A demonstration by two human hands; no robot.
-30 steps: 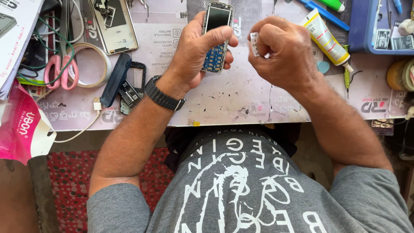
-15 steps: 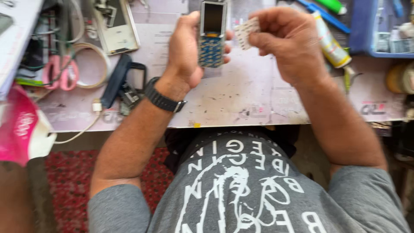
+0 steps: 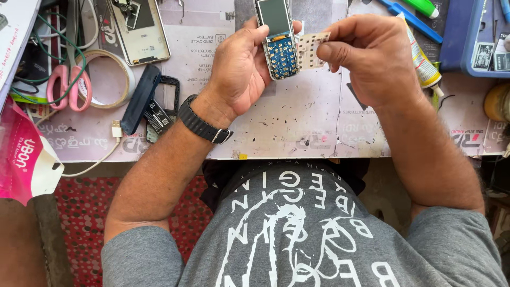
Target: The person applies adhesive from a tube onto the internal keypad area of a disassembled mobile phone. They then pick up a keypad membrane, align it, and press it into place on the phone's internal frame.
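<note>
Two hands hold an opened keypad phone and its keypad sheet above the counter [image 3: 297, 133].

The left hand [image 3: 239, 69] grips the bare phone body [image 3: 279, 40]; just right of the phone, the right hand [image 3: 372, 56] pinches the white keypad membrane [image 3: 311, 50]. Pink scissors [image 3: 66, 85] lie far left of the phone.

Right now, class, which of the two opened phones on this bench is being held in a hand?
The small keypad phone with the bare blue board, gripped in the left hand; the larger pale open phone body lies untouched on the bench.
</note>
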